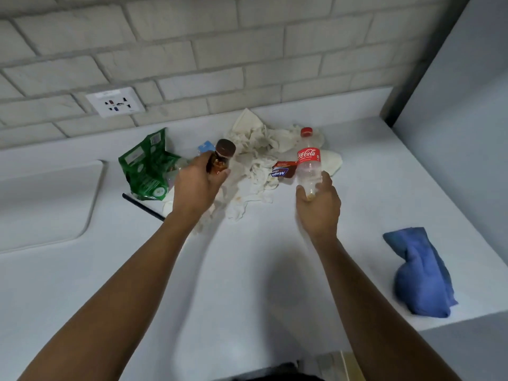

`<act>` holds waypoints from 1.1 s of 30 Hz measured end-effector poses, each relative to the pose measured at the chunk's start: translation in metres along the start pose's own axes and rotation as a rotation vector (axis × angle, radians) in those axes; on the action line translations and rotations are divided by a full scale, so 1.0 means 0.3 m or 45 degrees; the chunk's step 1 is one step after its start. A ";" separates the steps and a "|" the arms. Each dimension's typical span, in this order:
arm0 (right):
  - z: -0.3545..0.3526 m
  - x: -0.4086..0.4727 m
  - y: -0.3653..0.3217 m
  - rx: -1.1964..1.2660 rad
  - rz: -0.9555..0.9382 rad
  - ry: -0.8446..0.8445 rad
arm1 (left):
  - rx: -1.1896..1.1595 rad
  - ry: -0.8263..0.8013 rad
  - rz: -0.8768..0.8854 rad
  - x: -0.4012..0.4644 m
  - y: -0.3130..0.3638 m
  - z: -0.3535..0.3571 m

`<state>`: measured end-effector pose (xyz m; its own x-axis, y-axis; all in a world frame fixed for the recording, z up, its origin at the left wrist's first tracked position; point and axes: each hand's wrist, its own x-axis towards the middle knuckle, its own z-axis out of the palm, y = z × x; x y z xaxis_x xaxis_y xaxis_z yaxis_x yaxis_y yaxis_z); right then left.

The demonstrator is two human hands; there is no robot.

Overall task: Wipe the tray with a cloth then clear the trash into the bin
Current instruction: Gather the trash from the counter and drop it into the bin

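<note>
Counter (247, 270): cola bottle (309, 163) upright, cap away.

A clear bottle (309, 166) carries a red cap and a red label with white script. At nine o'clock from it, a brown-capped amber bottle (222, 156). Green printed packet (148, 169) further toward nine — white patches on it. Crumpled tissues (258, 160) are off-white, stained tan. Blue cloth (423, 273) at four o'clock. Counter (247, 270) — pale grey-blue.
</note>
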<state>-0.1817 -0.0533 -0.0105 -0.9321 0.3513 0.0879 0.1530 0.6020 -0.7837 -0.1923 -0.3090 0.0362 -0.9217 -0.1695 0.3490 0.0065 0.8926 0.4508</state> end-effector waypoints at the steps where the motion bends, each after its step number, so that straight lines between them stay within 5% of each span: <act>1: -0.017 -0.023 -0.013 0.036 -0.003 0.021 | -0.104 0.037 -0.015 -0.009 0.010 -0.024; 5: -0.074 -0.181 -0.086 0.258 0.007 0.080 | -0.393 0.075 0.002 -0.096 0.091 -0.137; 11: -0.166 -0.471 -0.091 0.437 0.103 0.175 | -0.700 -0.219 0.078 -0.322 0.258 -0.181; 24: -0.517 -1.069 0.399 0.334 0.365 0.604 | -0.913 -0.888 0.315 -0.973 0.659 0.031; 33: -0.592 -1.235 0.896 0.206 0.876 0.302 | -0.571 -1.129 0.250 -1.330 0.733 0.399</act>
<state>0.2629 0.1055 -0.1445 -0.5448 0.7670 -0.3390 0.6087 0.0836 -0.7889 0.1304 0.0047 -0.1022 -0.8431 0.4977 -0.2038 0.1658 0.6010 0.7819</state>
